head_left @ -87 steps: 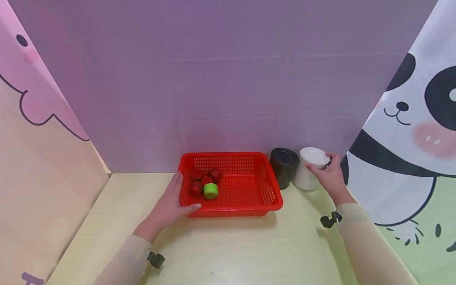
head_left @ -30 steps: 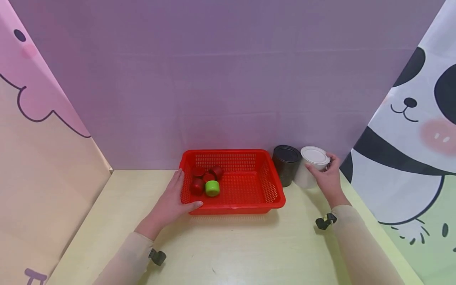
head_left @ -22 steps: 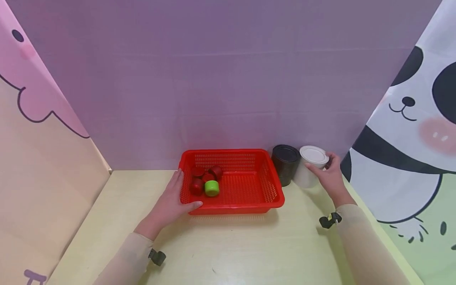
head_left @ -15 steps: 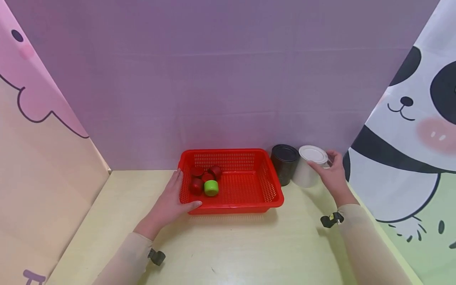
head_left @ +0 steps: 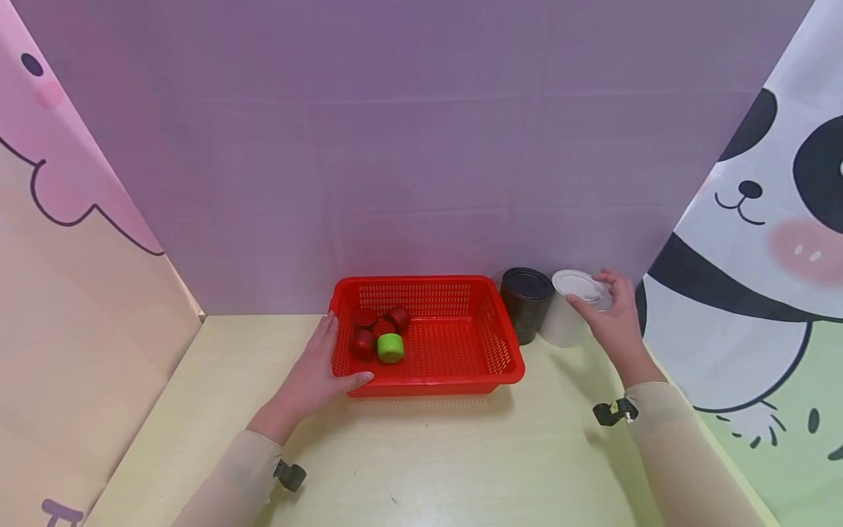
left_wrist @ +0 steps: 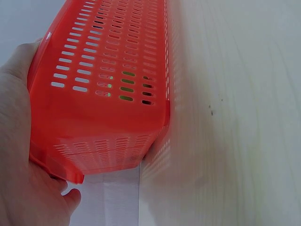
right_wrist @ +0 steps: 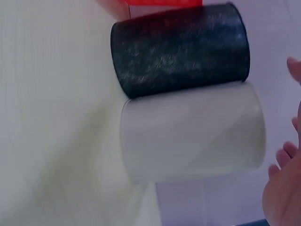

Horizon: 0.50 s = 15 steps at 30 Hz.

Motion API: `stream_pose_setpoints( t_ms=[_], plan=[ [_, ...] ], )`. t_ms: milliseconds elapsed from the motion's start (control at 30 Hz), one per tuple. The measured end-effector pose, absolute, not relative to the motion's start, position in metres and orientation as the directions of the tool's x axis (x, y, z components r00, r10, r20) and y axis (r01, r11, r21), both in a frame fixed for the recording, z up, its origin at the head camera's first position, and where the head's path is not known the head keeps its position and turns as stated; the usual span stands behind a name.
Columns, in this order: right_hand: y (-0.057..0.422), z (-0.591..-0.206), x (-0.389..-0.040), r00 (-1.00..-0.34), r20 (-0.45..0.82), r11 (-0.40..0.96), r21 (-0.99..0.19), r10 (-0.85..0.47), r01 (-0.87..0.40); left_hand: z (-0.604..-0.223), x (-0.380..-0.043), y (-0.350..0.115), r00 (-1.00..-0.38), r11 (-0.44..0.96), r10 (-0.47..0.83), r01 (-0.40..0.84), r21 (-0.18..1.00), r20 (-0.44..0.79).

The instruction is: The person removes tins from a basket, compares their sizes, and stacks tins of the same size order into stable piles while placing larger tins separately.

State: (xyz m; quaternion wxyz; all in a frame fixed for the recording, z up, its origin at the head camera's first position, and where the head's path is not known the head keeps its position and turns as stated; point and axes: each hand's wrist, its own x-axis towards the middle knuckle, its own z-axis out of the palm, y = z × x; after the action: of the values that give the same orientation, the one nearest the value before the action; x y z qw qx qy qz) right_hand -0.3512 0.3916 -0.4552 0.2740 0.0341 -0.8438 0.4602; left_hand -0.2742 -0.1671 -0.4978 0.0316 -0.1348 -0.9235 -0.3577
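A red plastic basket (head_left: 448, 382) sits on the table, with several dark red round pieces (head_left: 364, 345) and one light green piece (head_left: 391, 348) in its left part. My left hand (head_left: 317, 372) rests on the basket's left front corner, thumb along the front rim. Right of the basket stand a black can (head_left: 527, 307) and a white can (head_left: 561, 323), side by side. Above the white can's top, my right hand (head_left: 617, 318) pinches a pale, thin lid (head_left: 598, 294), blurred in the head view. The right wrist view shows the fingers (right_wrist: 283, 157) apart from the white can's wall; the lid is hidden there.
The light wooden table (head_left: 421, 468) extends in front of the basket. A purple cloth wall (head_left: 421, 161) rises close behind the cans and basket. Printed panels flank the table, with a panda panel (head_left: 737, 285) near my right hand.
My right hand has moved up slightly at the white can's top, and the pale lid now looks raised from the rim. My left hand and the basket hold their place.
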Motion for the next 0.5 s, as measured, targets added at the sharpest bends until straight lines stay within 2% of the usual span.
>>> stream_pose_setpoints(
  t_ms=[167, 500],
  plan=[
    [0.379, -0.446, -0.352, -0.820, 0.545, 0.598, -0.721, 0.177, -0.350, -0.499, -0.274, -0.167, -0.963, 0.712, 0.222, 0.269, 0.649, 0.155],
    [0.342, -0.430, -0.347, -0.830, 0.553, 0.544, -0.718, 0.069, -0.434, -0.498, -0.274, -0.167, -0.961, 0.709, 0.226, 0.273, 0.650, 0.158]
  ],
)
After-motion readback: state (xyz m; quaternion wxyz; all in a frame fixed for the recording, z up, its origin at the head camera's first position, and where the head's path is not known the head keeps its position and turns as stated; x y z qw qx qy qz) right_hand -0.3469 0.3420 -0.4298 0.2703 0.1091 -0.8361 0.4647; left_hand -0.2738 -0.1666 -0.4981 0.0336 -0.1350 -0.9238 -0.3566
